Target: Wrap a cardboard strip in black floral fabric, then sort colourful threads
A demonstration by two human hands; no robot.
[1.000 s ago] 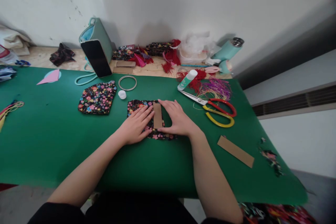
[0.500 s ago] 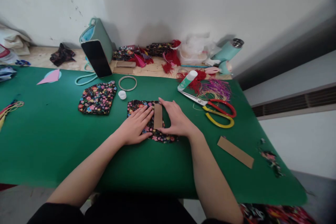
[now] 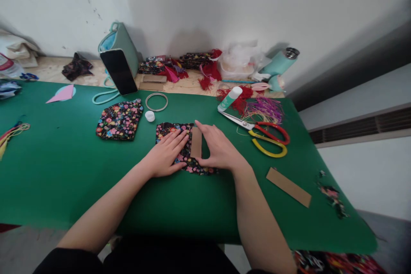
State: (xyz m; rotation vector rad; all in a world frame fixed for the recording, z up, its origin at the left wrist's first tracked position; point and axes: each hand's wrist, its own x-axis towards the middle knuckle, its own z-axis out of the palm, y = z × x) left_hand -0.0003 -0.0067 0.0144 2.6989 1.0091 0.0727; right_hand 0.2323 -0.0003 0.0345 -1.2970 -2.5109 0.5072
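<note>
Centrally on the green table, a floral fabric piece lay flat, and on its right half sat a short cardboard strip with its long axis running near to far. Both hands were spread flat, neither closed around anything. The left hand pressed palm-down on the fabric just left of the strip, its fingertips reaching toward the strip's left edge. The right hand lay just right of the strip, its fingers touching the far right edge and its thumb near the near end, so the strip sat between the two hands, bracketed along its length. The right hand looked the closer of the two, already in contact; whether the left fingertips actually touched the card I could not tell.

Further left lay a second floral piece, with a small white cap and a metal ring beyond the working piece. To the right were scissors with red and yellow handles, a glue bottle, and, nearer, a longer cardboard strip lying on a slant.
</note>
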